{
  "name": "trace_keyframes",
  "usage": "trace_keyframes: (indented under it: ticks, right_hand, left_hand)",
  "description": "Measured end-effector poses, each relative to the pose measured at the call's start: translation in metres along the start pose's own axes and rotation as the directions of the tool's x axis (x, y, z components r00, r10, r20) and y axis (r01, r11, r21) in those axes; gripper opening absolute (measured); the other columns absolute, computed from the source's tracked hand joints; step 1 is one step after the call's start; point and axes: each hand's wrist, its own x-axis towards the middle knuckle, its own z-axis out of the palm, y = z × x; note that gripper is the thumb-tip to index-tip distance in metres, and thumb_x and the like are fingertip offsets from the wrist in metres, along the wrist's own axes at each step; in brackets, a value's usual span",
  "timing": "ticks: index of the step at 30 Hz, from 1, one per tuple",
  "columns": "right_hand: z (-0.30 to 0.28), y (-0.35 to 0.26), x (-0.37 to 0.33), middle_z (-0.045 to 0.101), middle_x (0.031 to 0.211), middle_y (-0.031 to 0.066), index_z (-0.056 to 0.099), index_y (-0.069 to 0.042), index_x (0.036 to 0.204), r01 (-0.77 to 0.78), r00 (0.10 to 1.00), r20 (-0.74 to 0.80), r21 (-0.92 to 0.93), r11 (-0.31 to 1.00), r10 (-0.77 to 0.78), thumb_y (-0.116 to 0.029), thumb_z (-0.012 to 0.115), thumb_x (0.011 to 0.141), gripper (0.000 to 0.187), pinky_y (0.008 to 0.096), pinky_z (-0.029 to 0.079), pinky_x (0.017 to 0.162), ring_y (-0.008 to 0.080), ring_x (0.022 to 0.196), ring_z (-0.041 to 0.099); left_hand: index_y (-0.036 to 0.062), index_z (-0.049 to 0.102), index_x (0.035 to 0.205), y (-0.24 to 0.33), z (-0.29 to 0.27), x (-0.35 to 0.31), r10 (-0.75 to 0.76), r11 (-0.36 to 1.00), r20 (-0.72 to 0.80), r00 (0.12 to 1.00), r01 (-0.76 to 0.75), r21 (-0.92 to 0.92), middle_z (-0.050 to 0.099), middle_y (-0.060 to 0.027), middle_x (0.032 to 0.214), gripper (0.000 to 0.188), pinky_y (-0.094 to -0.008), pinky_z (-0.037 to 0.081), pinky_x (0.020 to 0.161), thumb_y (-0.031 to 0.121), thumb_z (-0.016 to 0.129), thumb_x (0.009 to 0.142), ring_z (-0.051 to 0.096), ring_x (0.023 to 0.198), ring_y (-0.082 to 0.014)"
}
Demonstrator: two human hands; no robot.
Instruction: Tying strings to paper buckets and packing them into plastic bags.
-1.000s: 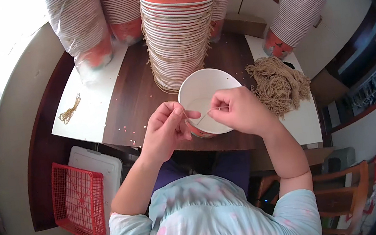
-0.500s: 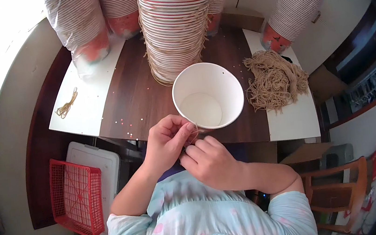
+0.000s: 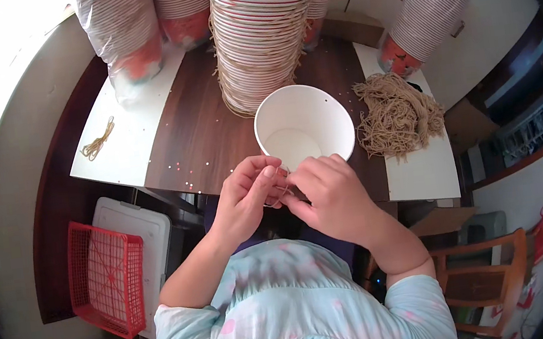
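Observation:
A white paper bucket (image 3: 306,121) sits tilted at the table's near edge, its open mouth toward me and a small hole near its far rim. My left hand (image 3: 246,196) is at its near rim, thumb and fingers closed on a thin tan string (image 3: 285,188). Close beside it, my right hand (image 3: 332,192) pinches the same string, its fingers bent and partly covering the rim. Just where the string meets the bucket is hidden behind my fingers. Beyond the bucket rises a tall stack of buckets (image 3: 262,42) with string handles hanging along its sides.
A heap of tan strings (image 3: 397,117) lies on the right; a small string bundle (image 3: 98,140) lies on the left. Plastic-wrapped bucket stacks (image 3: 122,32) stand at the back. Small paper dots (image 3: 184,173) are scattered on the table. A red basket (image 3: 105,278) is below left, a wooden chair (image 3: 485,279) right.
My right hand has risen and moved right, onto the bucket's near rim. The left hand's fingers have loosened slightly around the string. The view has shifted a little.

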Motion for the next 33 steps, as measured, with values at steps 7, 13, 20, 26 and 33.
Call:
trace_keyframes:
  ticks: [7,13,20,26,33]
  right_hand:
    - [0.026,0.002,-0.015,0.058,0.077,0.0069,0.058,-0.006,0.084,-0.014,0.995,-0.102,-0.030,0.999,0.011,-0.005,0.067,0.078,0.010,0.0369,0.044,0.066,0.0261,0.071,0.058]
    - [0.033,-0.004,-0.026,0.053,0.080,0.0094,0.054,-0.004,0.087,-0.118,0.967,-0.218,0.070,0.991,0.130,-0.003,0.061,0.082,0.009,0.0388,0.046,0.063,0.0276,0.071,0.058]
    - [0.076,0.005,-0.030,0.058,0.087,0.0095,0.057,-0.001,0.099,-0.154,0.904,-0.413,-0.072,0.986,0.111,-0.003,0.061,0.080,0.020,0.0347,0.050,0.055,0.0273,0.065,0.061]
    - [0.087,0.012,-0.012,0.060,0.087,0.0119,0.061,-0.003,0.095,-0.181,0.886,-0.402,0.162,0.970,0.233,-0.004,0.061,0.082,0.013,0.0337,0.051,0.055,0.0270,0.068,0.064]
    - [0.082,0.009,-0.012,0.066,0.088,0.0033,0.065,0.003,0.097,-0.291,0.837,0.231,0.956,0.045,0.496,-0.008,0.059,0.091,0.014,0.0267,0.050,0.071,0.0102,0.078,0.061]
  left_hand:
    - [0.0000,0.049,0.120,0.003,0.003,-0.006,0.027,0.988,0.005,1.000,-0.028,0.151,0.063,-0.0052,0.096,0.033,-0.0225,0.049,0.070,0.001,0.056,0.088,0.062,0.085,-0.0091]
    - [-0.0027,0.057,0.108,-0.005,0.009,-0.010,0.588,0.331,0.201,0.784,-0.460,0.824,0.064,-0.0081,0.089,0.035,-0.0232,0.049,0.063,-0.010,0.063,0.075,0.062,0.073,-0.0123]
    - [-0.0027,0.058,0.103,-0.025,0.007,-0.008,0.737,0.034,0.262,0.623,-0.421,0.907,0.064,-0.0098,0.086,0.027,-0.0243,0.051,0.065,-0.008,0.066,0.077,0.063,0.071,-0.0130]
    - [-0.0024,0.049,0.099,-0.031,0.005,-0.003,0.240,0.970,-0.329,0.913,-0.234,0.059,0.065,-0.0122,0.092,0.023,-0.0250,0.054,0.073,-0.008,0.063,0.082,0.065,0.081,-0.0153]
    - [-0.0029,0.044,0.100,-0.026,-0.002,-0.009,0.230,0.973,-0.338,0.913,-0.228,0.046,0.065,-0.0144,0.090,0.026,-0.0243,0.055,0.071,-0.004,0.065,0.084,0.066,0.078,-0.0157]
